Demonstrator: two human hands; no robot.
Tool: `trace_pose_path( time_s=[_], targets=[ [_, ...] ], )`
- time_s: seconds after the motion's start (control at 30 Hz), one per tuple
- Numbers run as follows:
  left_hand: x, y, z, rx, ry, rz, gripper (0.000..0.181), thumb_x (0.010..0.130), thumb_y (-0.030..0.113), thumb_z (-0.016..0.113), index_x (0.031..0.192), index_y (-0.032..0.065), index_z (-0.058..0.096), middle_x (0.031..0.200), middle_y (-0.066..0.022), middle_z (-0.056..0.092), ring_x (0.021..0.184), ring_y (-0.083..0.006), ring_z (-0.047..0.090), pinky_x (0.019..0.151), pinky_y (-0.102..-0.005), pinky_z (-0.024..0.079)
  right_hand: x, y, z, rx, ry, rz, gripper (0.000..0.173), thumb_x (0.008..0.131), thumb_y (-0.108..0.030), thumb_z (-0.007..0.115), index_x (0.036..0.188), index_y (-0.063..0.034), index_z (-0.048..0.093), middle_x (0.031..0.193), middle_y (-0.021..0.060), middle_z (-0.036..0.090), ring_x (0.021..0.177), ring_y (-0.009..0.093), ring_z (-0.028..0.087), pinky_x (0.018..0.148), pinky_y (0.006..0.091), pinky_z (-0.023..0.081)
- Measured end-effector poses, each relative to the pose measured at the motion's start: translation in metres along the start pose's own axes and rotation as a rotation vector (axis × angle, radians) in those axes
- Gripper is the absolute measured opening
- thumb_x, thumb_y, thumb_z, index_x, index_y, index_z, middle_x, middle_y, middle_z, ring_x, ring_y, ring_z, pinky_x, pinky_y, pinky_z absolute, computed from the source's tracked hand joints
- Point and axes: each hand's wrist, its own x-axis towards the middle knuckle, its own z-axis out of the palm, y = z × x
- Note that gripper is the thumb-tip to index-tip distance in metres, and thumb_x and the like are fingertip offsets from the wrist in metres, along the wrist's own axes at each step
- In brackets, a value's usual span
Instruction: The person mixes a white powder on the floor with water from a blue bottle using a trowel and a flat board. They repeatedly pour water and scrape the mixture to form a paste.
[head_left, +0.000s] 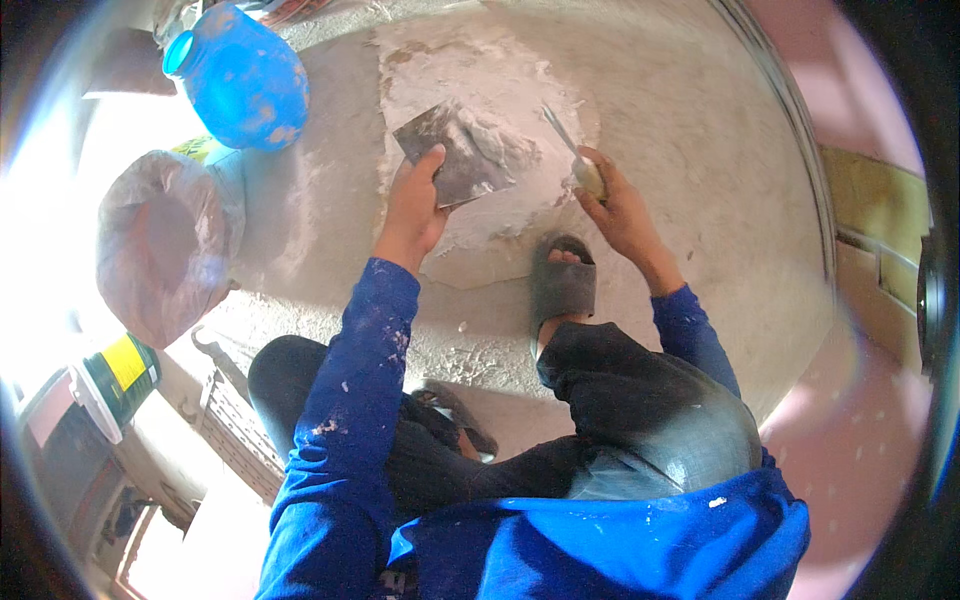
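Note:
My left hand (416, 199) grips the near left edge of a dark flat board (457, 176), its thumb on top. A heap of pale wet plaster (495, 139) lies on the board's far right part. To the right, my right hand (619, 206) is closed round the rounded handle of a putty knife or small trowel (562, 131), its narrow metal blade pointing up and left, apart from the board. Beneath both hands a rough patch of whitish plaster (480, 67) is spread on the grey concrete surface. The underside of the board is hidden.
A blue plastic jug (247, 82) spattered with plaster lies at the upper left, above an open plastic sack (161, 240). A green tub with a yellow label (120, 375) is at the lower left. My sandalled foot (566, 277) rests close below the plaster patch.

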Motion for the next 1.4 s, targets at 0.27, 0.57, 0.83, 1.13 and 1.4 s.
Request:
trace_pose_path(
  time_s=[0.27, 0.57, 0.83, 1.13, 1.4],
  targets=[
    [0.014, -0.030, 0.009, 0.696, 0.141, 0.211, 0.045, 0.097, 0.018, 0.046, 0.135, -0.0064, 0.046, 0.131, -0.0203, 0.059, 0.118, -0.0337, 0.058, 0.102, -0.0370, 0.043, 0.004, -0.049, -0.022, -0.322, -0.455, 0.058, 0.044, 0.092, -0.022, 0.062, 0.131, -0.0041, 0.054, 0.091, 0.0269, 0.067, 0.085, 0.044, 0.066, 0.076, 0.0496, 0.051],
    [0.008, 0.009, -0.032, 0.379, 0.150, -0.018, 0.031, 0.089, 0.016, 0.055, 0.116, 0.0016, 0.059, 0.104, -0.0098, 0.066, 0.092, -0.0240, 0.067, 0.084, -0.0386, 0.054, 0.029, -0.024, -0.048, 0.153, -0.399, 0.261, 0.042, 0.096, -0.035, 0.058, 0.121, -0.0016, 0.058, 0.083, 0.0122, 0.068, 0.075, 0.023, 0.068, 0.066, 0.0382, 0.054],
    [0.014, 0.025, -0.050, -0.067, 0.006, -0.103, 0.026, 0.092, 0.020, 0.063, 0.113, 0.0044, 0.061, 0.101, -0.0084, 0.070, 0.091, -0.0239, 0.070, 0.082, -0.0416, 0.059, 0.010, 0.043, 0.010, 0.969, -0.395, 0.410, 0.054, 0.104, -0.053, 0.040, 0.112, -0.0033, 0.060, 0.083, 0.0053, 0.065, 0.072, 0.012, 0.061, 0.064, 0.0281, 0.051],
    [-0.004, -0.010, 0.013, -0.309, -0.216, -0.175, 0.029, 0.098, 0.026, 0.063, 0.120, 0.0075, 0.063, 0.109, -0.0069, 0.072, 0.094, -0.0217, 0.071, 0.087, -0.0385, 0.059, -0.007, 0.009, 0.051, 0.947, -0.380, 0.350, 0.076, 0.095, -0.073, 0.037, 0.119, -0.0036, 0.055, 0.071, 0.0057, 0.057, 0.050, 0.014, 0.052, 0.049, 0.0320, 0.053],
    [-0.014, -0.006, 0.033, -0.268, -0.189, -0.026, 0.032, 0.098, 0.026, 0.064, 0.125, 0.0087, 0.061, 0.113, -0.0072, 0.070, 0.101, -0.0219, 0.069, 0.092, -0.0396, 0.056, 0.009, 0.013, 0.050, 0.886, -0.270, 0.549, 0.061, 0.102, -0.060, 0.038, 0.102, -0.0046, 0.064, 0.070, 0.0046, 0.061, 0.048, 0.011, 0.051, 0.037, 0.0277, 0.040]
  ],
)
